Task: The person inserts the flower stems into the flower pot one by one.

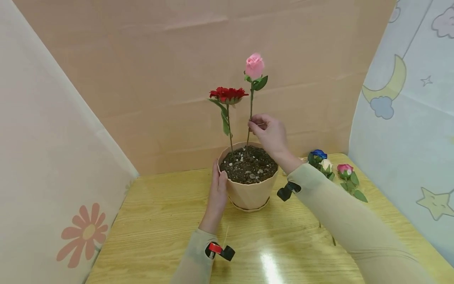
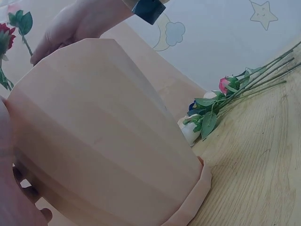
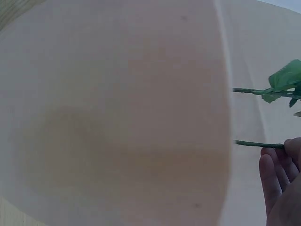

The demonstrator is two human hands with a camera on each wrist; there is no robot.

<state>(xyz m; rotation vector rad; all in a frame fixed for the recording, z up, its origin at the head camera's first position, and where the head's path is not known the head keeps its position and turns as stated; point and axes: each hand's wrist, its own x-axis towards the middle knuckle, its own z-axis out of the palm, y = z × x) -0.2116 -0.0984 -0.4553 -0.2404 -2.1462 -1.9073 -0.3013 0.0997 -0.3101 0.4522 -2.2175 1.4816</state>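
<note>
My right hand (image 1: 271, 132) pinches the green stem of a pink rose (image 1: 255, 66), which stands upright with its lower end in the dark, pebbly soil (image 1: 248, 169) of a beige flowerpot (image 1: 250, 195). My left hand (image 1: 217, 189) holds the pot's left side, its thumb at the front near the rim and its fingers farther round. To the left of the rose, a red flower (image 1: 228, 94) rises from the same soil. In the right wrist view the fingers (image 3: 270, 176) grip the stem, while the pot wall (image 3: 141, 94) fills much of the picture.
On the table's right side lie several cut flowers: a blue one (image 1: 319, 154), a cream one (image 1: 326, 165) and a dark pink rose (image 1: 345, 169). The pot stands on a saucer (image 1: 248, 210). A beige backdrop (image 1: 170, 79) hangs behind the wooden table (image 1: 159, 221); patterned sheets flank it.
</note>
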